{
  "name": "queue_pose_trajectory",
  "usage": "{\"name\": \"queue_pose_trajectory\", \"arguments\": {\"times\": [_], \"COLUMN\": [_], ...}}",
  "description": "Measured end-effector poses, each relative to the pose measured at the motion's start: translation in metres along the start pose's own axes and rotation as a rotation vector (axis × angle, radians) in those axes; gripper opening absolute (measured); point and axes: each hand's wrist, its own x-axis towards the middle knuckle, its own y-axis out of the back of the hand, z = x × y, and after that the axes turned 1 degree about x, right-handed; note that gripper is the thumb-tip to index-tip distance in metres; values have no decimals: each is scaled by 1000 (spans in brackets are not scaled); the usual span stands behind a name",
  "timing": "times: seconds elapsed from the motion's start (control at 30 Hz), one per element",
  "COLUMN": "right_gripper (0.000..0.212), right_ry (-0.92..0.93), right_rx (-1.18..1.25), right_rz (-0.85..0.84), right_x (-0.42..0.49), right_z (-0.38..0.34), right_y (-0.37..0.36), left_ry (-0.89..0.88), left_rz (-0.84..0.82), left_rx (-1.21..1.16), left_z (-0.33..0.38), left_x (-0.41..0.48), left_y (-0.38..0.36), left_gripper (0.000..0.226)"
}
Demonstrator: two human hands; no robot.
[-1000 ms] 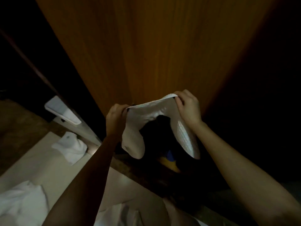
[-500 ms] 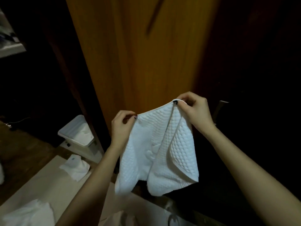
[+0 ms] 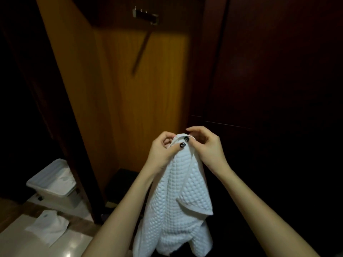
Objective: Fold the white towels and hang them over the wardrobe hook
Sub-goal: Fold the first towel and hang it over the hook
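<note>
A white waffle-textured towel [image 3: 176, 206] hangs folded lengthwise in front of me. My left hand [image 3: 163, 153] and my right hand [image 3: 206, 147] sit close together at its top, each pinching the upper edge between thumb and fingers. High above, a metal hook bracket [image 3: 145, 15] is fixed under the top of the open wooden wardrobe [image 3: 141, 93], with a thin rod slanting down from it. The hook carries nothing.
A white plastic bin [image 3: 53, 184] with white cloth inside stands on the floor at the lower left. Another white towel [image 3: 48, 227] lies crumpled on a pale surface [image 3: 61, 245] below it. A dark wardrobe door [image 3: 269, 71] fills the right side.
My hands have come together, bringing the towel's two top corners side by side, so the towel hangs narrower. The view has tilted up and the hook now shows.
</note>
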Motion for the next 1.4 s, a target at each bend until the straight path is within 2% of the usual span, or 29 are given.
{"name": "queue_pose_trajectory", "arguments": {"times": [0.13, 0.2, 0.33, 0.43, 0.53, 0.67, 0.77, 0.9, 1.07, 1.27, 1.4], "right_gripper": [36, 30, 10, 14, 14, 14, 19, 19, 20, 13, 17], "right_ry": [-143, -240, -314, -286, -152, 17, 95, 172, 156, 46, -39], "right_rx": [-76, -102, -170, -88, 6, -28, -20, -44, 7, 29, 68], "right_rz": [64, 96, 116, 305, 458, 460, 361, 264, 155, 177, 160], "right_x": [-34, -49, -67, -70, -63, -51, -46, -44, -56, -70, -84], "right_z": [9, 18, 30, 24, 0, -40, -69, -94, -97, -97, -94], "right_y": [56, 79, 107, 118, 123, 108, 96, 67, 19, 0, 3], "left_ry": [-68, -105, -144, -140, -91, -22, -32, -109, -170, -157, -121], "left_rz": [63, 80, 29, 19, 54, 86, 68, -90, -335, -312, -304], "left_rx": [15, -5, -21, 52, 74, 88, 181, 271, 1, -72, -101], "left_z": [10, 18, 35, 40, 35, 23, 21, 42, 77, 67, 63], "left_x": [-3, -1, 2, 7, 7, -3, -7, -16, -35, -55, -60], "left_y": [-33, -41, -51, -49, -29, 1, 22, 30, -2, -9, -12], "left_gripper": [20, 23, 22, 15, 13, 14, 15, 17, 33, 21, 10]}}
